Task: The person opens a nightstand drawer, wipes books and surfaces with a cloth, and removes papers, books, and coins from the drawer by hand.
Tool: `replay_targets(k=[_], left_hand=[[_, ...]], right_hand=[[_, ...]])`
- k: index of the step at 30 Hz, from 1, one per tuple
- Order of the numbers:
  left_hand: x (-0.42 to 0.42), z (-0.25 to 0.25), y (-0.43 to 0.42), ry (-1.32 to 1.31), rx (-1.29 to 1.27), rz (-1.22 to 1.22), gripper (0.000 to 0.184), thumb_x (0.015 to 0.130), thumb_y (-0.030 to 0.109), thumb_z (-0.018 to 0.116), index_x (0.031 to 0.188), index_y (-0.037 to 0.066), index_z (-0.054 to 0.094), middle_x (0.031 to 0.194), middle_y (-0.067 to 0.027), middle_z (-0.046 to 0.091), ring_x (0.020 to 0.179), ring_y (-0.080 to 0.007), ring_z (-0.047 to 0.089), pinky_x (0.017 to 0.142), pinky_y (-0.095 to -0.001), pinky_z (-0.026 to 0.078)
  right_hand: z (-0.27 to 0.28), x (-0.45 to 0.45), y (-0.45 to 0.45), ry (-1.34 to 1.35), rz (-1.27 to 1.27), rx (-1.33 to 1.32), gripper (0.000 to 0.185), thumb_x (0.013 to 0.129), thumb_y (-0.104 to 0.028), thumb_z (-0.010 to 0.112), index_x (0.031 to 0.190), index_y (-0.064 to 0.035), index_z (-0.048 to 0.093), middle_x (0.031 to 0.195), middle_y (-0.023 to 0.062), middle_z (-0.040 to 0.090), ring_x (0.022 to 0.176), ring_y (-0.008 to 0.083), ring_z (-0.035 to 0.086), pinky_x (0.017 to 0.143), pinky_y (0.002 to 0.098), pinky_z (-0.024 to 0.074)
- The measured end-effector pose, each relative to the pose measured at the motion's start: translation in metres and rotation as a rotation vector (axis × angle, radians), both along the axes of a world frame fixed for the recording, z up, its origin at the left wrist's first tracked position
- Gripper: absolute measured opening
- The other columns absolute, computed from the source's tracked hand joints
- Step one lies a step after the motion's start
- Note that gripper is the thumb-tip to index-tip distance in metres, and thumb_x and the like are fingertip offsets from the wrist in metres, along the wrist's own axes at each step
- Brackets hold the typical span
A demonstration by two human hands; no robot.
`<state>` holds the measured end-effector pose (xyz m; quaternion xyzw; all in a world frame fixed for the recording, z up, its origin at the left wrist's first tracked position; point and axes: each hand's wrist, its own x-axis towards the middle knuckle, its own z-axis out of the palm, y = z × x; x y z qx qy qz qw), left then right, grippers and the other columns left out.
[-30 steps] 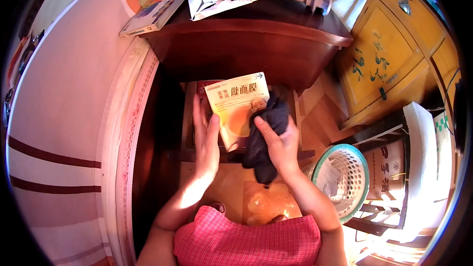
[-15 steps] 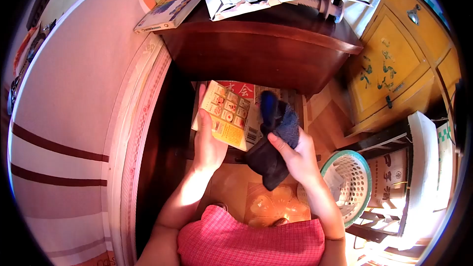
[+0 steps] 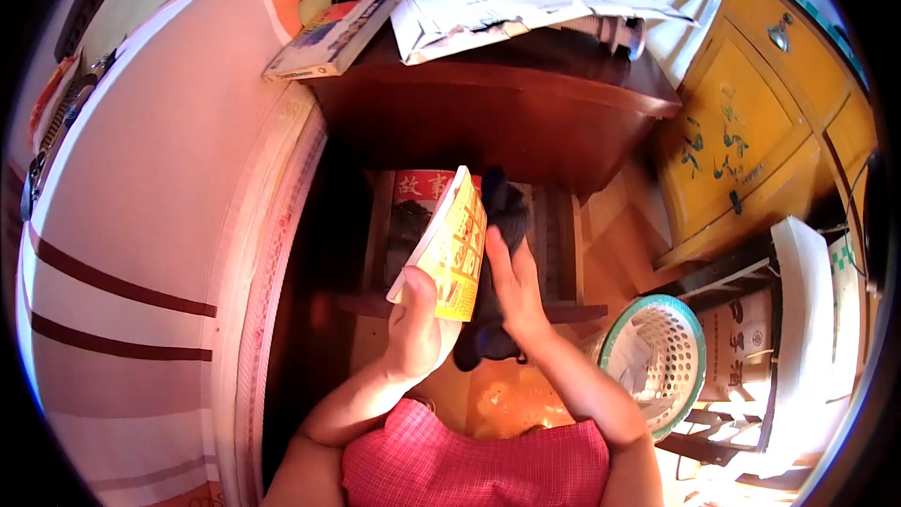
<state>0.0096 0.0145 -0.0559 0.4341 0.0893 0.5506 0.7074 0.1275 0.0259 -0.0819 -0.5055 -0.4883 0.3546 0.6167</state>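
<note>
My left hand [image 3: 416, 329] grips a thin booklet [image 3: 462, 258], thumb on its near edge. The booklet is tilted up almost edge-on, and its yellow side with small pictures faces right. My right hand [image 3: 516, 286] holds a dark cloth [image 3: 507, 211] against or very close to that side; its fingers point up along the cloth. Part of the cloth hangs below, near my wrists. Beneath the hands lies a magazine [image 3: 418, 185] with a red band and white characters, partly hidden by the booklet.
A dark red wooden cabinet [image 3: 469, 122] stands ahead, with a box [image 3: 328, 38] and white papers [image 3: 526, 5] on top. A yellow cabinet [image 3: 732, 141] and a green-rimmed basket [image 3: 699, 338] are at right. A pale padded panel [image 3: 141, 207] rises at left.
The booklet has turned from facing me to nearly edge-on. My right hand has moved left, bringing the dark cloth up to the booklet. The view has shifted slightly.
</note>
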Motion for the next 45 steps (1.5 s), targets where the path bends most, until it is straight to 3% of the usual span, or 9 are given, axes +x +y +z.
replay_targets(k=[5,6,11,16,26,28,32,39,45], left_hand=[[-0.026,-0.013,-0.004,0.266,0.432,0.637,0.064,0.098,0.043,0.028,0.14,-0.004,0.02,0.142,-0.0181,0.031,0.131,-0.0295,0.032,0.106,-0.0417,0.027],[-0.025,0.053,0.008,0.54,0.744,0.875,0.08,0.093,0.057,0.029,0.132,-0.013,0.033,0.137,-0.0258,0.031,0.121,-0.0354,0.04,0.1,-0.0416,0.033],[-0.052,0.132,0.068,0.908,1.31,1.389,0.045,0.07,0.023,0.073,0.112,0.009,0.065,0.097,-0.0103,0.054,0.08,-0.0218,0.051,0.072,-0.0332,0.042],[-0.045,0.143,0.143,1.121,1.463,1.617,0.034,0.067,0.017,0.074,0.1,0.016,0.068,0.081,-0.0005,0.062,0.081,-0.0209,0.056,0.066,-0.0342,0.043],[-0.043,0.138,0.175,1.42,0.682,0.96,0.056,0.074,0.04,0.074,0.11,-0.001,0.062,0.107,-0.0175,0.065,0.102,-0.0234,0.062,0.088,-0.0326,0.047],[-0.046,0.124,0.172,0.849,0.805,1.068,0.062,0.073,0.044,0.072,0.114,0.0,0.059,0.1,-0.0158,0.065,0.093,-0.0254,0.063,0.081,-0.0334,0.048],[-0.036,0.071,0.107,0.471,0.881,1.414,0.005,0.081,0.003,0.06,0.08,0.0,0.057,0.071,-0.006,0.058,0.059,-0.0151,0.052,0.055,-0.0278,0.043],[0.006,-0.074,0.115,1.722,0.89,-0.127,0.028,0.083,0.001,0.052,0.107,0.008,0.064,0.115,-0.0119,0.059,0.102,-0.0323,0.058,0.086,-0.039,0.048],[0.05,-0.142,0.142,1.987,1.129,-0.298,0.031,0.078,0.001,0.055,0.108,0.005,0.063,0.117,-0.0143,0.057,0.109,-0.0332,0.054,0.091,-0.0414,0.045]], right_hand=[[0.016,0.019,-0.002,0.203,0.059,-0.109,0.029,0.096,-0.021,0.051,0.112,0.0023,0.05,0.1,0.0045,0.058,0.09,0.0097,0.05,0.081,0.0242,0.0417],[0.019,0.021,-0.002,0.202,0.064,-0.104,0.029,0.096,-0.021,0.051,0.112,0.0023,0.05,0.1,0.0045,0.058,0.09,0.0097,0.05,0.081,0.0242,0.0417],[0.024,0.03,-0.002,0.224,0.09,-0.162,0.028,0.094,-0.025,0.054,0.106,0.0005,0.053,0.094,0.0003,0.056,0.084,0.0077,0.048,0.077,0.0223,0.0416],[0.038,0.045,-0.003,0.372,0.046,-0.181,0.031,0.091,-0.028,0.058,0.108,-0.0016,0.056,0.099,0.0024,0.059,0.085,0.0094,0.054,0.077,0.0241,0.0449],[0.047,0.093,-0.029,0.367,-0.102,-0.277,0.027,0.088,-0.024,0.063,0.103,-0.001,0.061,0.09,0.0042,0.065,0.076,0.0114,0.061,0.069,0.0249,0.0491],[0.046,0.099,-0.033,0.372,-0.113,-0.318,0.028,0.087,-0.023,0.063,0.104,-0.0008,0.061,0.091,0.0046,0.065,0.078,0.0118,0.062,0.07,0.0253,0.0493],[0.031,0.112,-0.035,0.453,-0.087,-0.356,0.031,0.086,-0.022,0.064,0.108,-0.0006,0.059,0.095,0.0056,0.064,0.082,0.0124,0.061,0.073,0.0255,0.0489],[0.01,0.122,-0.036,0.372,-0.144,-0.362,0.046,0.084,-0.02,0.065,0.121,-0.0004,0.047,0.106,0.0073,0.06,0.092,0.0146,0.059,0.079,0.0264,0.0473],[-0.002,0.131,-0.039,0.356,-0.165,-0.374,0.05,0.082,-0.019,0.067,0.123,-0.0006,0.045,0.11,0.0072,0.057,0.097,0.0138,0.056,0.084,0.0258,0.0447]])
